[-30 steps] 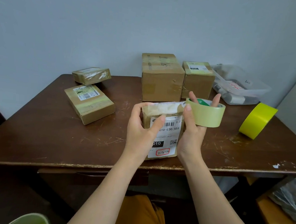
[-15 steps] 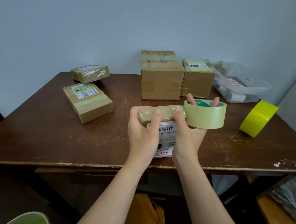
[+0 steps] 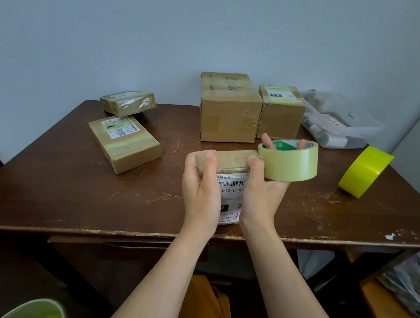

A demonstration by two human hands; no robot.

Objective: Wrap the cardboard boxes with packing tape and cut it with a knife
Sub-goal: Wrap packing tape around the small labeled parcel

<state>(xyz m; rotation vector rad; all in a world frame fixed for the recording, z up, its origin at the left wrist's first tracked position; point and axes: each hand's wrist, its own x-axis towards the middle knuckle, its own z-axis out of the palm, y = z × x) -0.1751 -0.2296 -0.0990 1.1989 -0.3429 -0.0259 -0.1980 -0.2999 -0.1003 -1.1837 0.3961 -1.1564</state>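
**Small box held at the table's near edge, tape roll on the right hand**

The left hand [image 3: 202, 186] is closed around the left end of a small cardboard box [image 3: 231, 161], thumb on top. The right hand [image 3: 261, 189] pinches the box's right end with its thumb, while its fingers [image 3: 268, 142] pass through a roll of clear packing tape [image 3: 290, 161], which sits just beside the box at its right. The box stands over the front strip of the table [image 3: 47, 181], its labelled face toward the camera and its lower end close to the worn front edge.

Open tabletop lies to the left of the hands and between them and the far boxes. A flat box [image 3: 124, 144] and a smaller one [image 3: 128, 102] behind it lie at the left. A big box [image 3: 230, 109] and a medium box [image 3: 281, 112] stand side by side at the back, near the wall. A clear plastic bin [image 3: 341, 120] is at the back right, and a yellow tape roll [image 3: 364, 171] stands on edge near the right edge.

Compared with a second ago, the box has tipped so that more of its top shows and less of the label, and the hands have sunk lower toward the table.
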